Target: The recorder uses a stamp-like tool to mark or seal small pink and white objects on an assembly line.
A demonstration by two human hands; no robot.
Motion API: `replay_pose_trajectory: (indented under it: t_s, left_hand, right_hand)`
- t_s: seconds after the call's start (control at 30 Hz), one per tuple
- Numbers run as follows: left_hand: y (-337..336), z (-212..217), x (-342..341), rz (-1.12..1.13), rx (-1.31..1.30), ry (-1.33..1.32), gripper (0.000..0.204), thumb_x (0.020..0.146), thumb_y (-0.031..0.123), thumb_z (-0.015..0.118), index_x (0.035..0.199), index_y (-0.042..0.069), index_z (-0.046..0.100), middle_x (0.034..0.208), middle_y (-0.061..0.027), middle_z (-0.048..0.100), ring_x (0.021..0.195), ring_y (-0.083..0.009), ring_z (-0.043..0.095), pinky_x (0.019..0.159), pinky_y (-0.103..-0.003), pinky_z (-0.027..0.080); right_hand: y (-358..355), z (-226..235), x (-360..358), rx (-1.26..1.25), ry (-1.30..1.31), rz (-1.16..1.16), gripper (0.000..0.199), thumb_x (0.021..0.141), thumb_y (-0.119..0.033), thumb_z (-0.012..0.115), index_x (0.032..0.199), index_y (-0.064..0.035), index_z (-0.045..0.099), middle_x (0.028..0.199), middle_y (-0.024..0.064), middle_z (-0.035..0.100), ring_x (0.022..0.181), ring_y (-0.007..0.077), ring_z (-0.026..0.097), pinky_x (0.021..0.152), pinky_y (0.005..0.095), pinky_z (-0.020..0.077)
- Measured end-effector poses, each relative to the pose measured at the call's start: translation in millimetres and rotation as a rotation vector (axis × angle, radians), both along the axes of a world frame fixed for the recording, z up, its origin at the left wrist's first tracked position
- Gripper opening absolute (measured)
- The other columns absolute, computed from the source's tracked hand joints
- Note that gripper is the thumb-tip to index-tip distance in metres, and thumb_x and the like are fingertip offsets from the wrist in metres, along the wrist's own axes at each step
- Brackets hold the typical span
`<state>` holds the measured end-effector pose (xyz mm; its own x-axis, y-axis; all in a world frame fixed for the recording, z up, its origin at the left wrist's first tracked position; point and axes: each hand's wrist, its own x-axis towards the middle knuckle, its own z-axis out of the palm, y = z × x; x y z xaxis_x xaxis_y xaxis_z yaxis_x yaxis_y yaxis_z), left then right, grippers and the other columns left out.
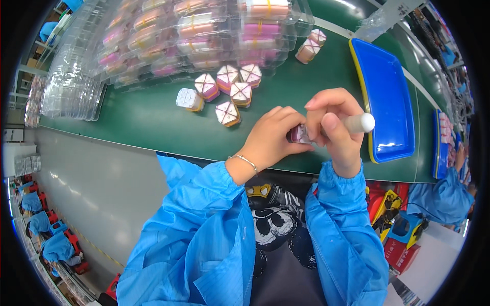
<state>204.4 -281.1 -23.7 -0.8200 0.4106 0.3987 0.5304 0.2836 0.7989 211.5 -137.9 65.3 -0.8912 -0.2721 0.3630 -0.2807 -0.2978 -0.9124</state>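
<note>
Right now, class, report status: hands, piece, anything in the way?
Left hand grips small pink piece. Right hand holds white tool to it. Loose pieces lie beyond, apart.

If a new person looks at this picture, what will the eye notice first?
First the two hands at centre: the left hand pinches a small pink piece while the right hand grips a white tool. Next, the bright blue tray on the right, and the cluster of small blocks on the green table.

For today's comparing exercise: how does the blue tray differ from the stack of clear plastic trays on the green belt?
The blue tray is opaque and lies alone at the person's right; the stack of clear plastic trays is see-through, many-layered, and stands far left. The blue tray looks bare inside. Both rest on the green belt.
</note>
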Motion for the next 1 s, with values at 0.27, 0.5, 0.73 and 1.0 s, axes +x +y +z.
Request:
replay_pose_trajectory:
  t_s: [0.27,0.5,0.73,1.0]
  left_hand:
    - [-1.0,2.0,0.2,-0.006,-0.01,0.005,0.04,0.066,0.028,0.085,0.096,0.012,0.063,0.088,-0.0032,0.057,0.085,-0.0259,0.055,0.075,-0.038,0.047]
    - [-2.2,3.2,-0.4,-0.023,-0.048,-0.015,0.041,0.068,0.031,0.083,0.099,0.012,0.064,0.087,-0.0025,0.057,0.085,-0.0251,0.056,0.075,-0.037,0.046]
    - [-4.7,3.4,-0.2,-0.065,-0.082,-0.034,0.044,0.071,0.036,0.082,0.104,0.012,0.065,0.094,-0.0012,0.062,0.091,-0.0233,0.058,0.083,-0.038,0.044]
    - [-4.4,3.3,-1.2,-0.103,-0.119,-0.067,0.043,0.072,0.035,0.081,0.104,0.011,0.065,0.095,-0.0018,0.062,0.094,-0.0232,0.059,0.084,-0.037,0.044]
  right_hand:
    - [2.6,-3.1,3.2,0.004,-0.05,0.021,0.02,0.095,-0.016,0.06,0.103,0.002,0.061,0.088,0.0062,0.061,0.063,0.0062,0.051,0.054,0.0214,0.0379]
    - [8.0,-8.4,-1.9,-0.041,-0.019,0.111,0.018,0.092,-0.014,0.059,0.099,0.0025,0.059,0.074,0.004,0.057,0.057,0.0058,0.048,0.048,0.0211,0.0348]
    - [14.4,-3.8,-11.7,0.052,-0.062,0.212,0.016,0.089,-0.015,0.059,0.091,0.0004,0.055,0.069,0.0031,0.055,0.052,0.0056,0.046,0.046,0.0215,0.0338]
    - [14.5,-20.3,-7.5,-0.036,-0.055,0.163,0.016,0.089,-0.016,0.058,0.087,-0.0013,0.052,0.067,0.0039,0.055,0.051,0.0059,0.045,0.045,0.0222,0.034]
